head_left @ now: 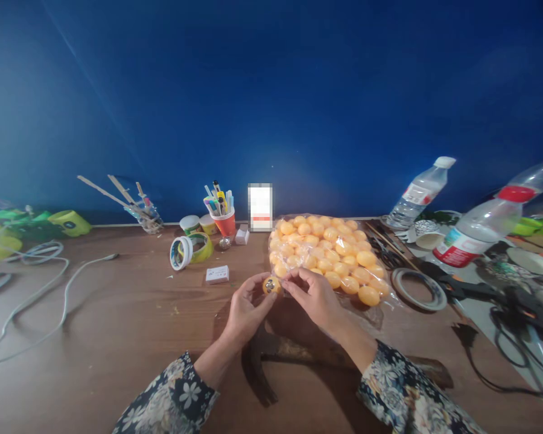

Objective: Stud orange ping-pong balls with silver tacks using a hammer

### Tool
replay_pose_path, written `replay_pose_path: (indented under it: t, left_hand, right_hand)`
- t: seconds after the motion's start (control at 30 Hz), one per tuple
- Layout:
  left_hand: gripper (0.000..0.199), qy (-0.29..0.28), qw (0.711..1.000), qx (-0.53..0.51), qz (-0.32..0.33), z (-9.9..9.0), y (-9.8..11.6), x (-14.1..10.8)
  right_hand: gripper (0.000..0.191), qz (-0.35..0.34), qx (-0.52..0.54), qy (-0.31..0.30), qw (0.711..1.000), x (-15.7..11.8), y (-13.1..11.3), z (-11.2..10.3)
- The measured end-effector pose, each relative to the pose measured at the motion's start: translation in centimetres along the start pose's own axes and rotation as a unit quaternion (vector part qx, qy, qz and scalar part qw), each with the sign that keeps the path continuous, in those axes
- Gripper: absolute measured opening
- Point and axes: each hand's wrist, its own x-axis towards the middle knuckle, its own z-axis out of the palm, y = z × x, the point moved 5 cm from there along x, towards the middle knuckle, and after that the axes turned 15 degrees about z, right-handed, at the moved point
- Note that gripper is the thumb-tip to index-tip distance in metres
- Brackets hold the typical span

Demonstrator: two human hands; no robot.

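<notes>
An orange ping-pong ball [270,285] with a cluster of dark and silvery marks on its face is held between the thumb and fingers of my left hand [250,306]. Close to the ball's right side, my right hand [314,296] has its thumb and fingertips pinched together; whatever they hold is too small to make out. Just behind my right hand lies a clear plastic bag [328,250] full of similar orange balls. Below both hands a hammer [294,351] rests on the brown table [154,355], its handle partly hidden by my right forearm.
A small white box [217,274], tape rolls [180,253] and a red cup of pens [224,222] stand behind on the left. White cable [66,295] loops at far left. Plastic bottles [475,232], a tape ring [419,289] and a black plug [465,333] crowd the right.
</notes>
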Motion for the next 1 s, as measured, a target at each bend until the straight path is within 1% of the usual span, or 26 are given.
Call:
replay_pose_path:
  t: [0.1,0.23,0.33,0.43,0.53,0.7,0.9,1.0]
  left_hand:
    - [0.041,-0.004,1.000,0.009,0.005,0.01,0.03,-0.03]
    - [0.040,-0.008,1.000,0.021,0.015,-0.13,0.02,-0.05]
    - [0.039,-0.019,0.999,0.024,0.025,-0.17,-0.05,-0.10]
    - [0.036,-0.026,0.998,0.029,0.043,-0.21,-0.09,-0.18]
    - [0.038,-0.026,0.998,0.024,0.047,-0.18,-0.19,-0.25]
    - [0.045,-0.023,0.999,-0.015,0.017,0.05,-0.28,-0.22]
    - [0.041,-0.020,0.999,-0.003,0.031,-0.06,-0.05,-0.15]
    - [0.043,-0.017,0.999,-0.008,0.027,-0.10,-0.23,-0.15]
  right_hand:
    - [0.011,0.036,0.050,-0.021,0.998,0.01,0.27,0.16]
    - [0.012,0.046,0.075,-0.026,0.996,-0.09,0.23,0.21]
    - [0.010,0.055,0.101,-0.041,0.993,-0.14,0.11,0.31]
    - [0.007,0.051,0.116,-0.041,0.991,-0.15,-0.01,0.29]
    - [0.007,0.044,0.117,-0.036,0.992,-0.12,0.07,0.28]
    - [0.014,0.051,0.092,-0.043,0.994,-0.12,0.53,0.42]
    - [0.013,0.042,0.085,-0.045,0.994,-0.16,0.59,0.55]
    - [0.012,0.041,0.084,-0.047,0.995,-0.19,0.57,0.63]
